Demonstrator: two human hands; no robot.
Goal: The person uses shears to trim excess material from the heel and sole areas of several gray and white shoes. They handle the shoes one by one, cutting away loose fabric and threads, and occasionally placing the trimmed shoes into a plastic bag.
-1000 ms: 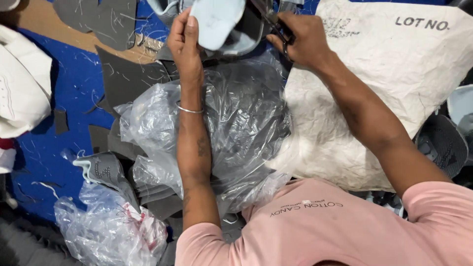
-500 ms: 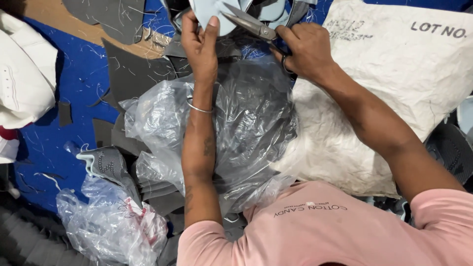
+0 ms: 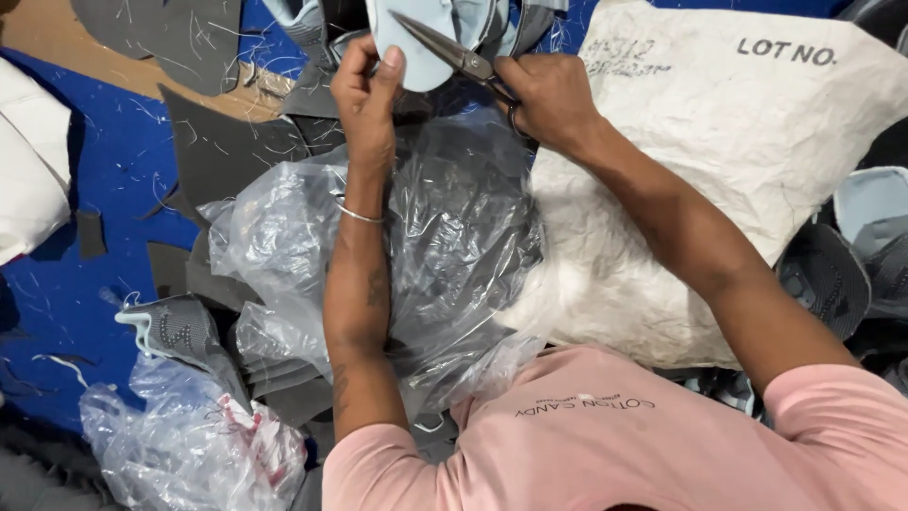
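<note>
My left hand (image 3: 364, 80) is clamped on the lower edge of a pale blue shoe piece (image 3: 416, 43), thumb and fingers pinching it at the top of the view. My right hand (image 3: 549, 99) is closed through the handles of a pair of scissors (image 3: 454, 55), whose blades are parted and lie across the pale blue shoe piece, points running up and to the left. Risk noted: the blade edge sits just beside my left thumb, so a slip of the pinch or a hasty closing could nick the thumb or cut the material off its line. A second risk: the piece is held in the air above a clear plastic bag (image 3: 426, 255) with no firm support, so it may twist between the blades. My left forearm rests on that bag; my right forearm lies over a white sack (image 3: 757, 170). Grey fabric offcuts (image 3: 218, 151) and loose threads lie on the blue surface (image 3: 66, 303) to the left, well apart from both hands. I cannot tell how far any cut has run.
</note>
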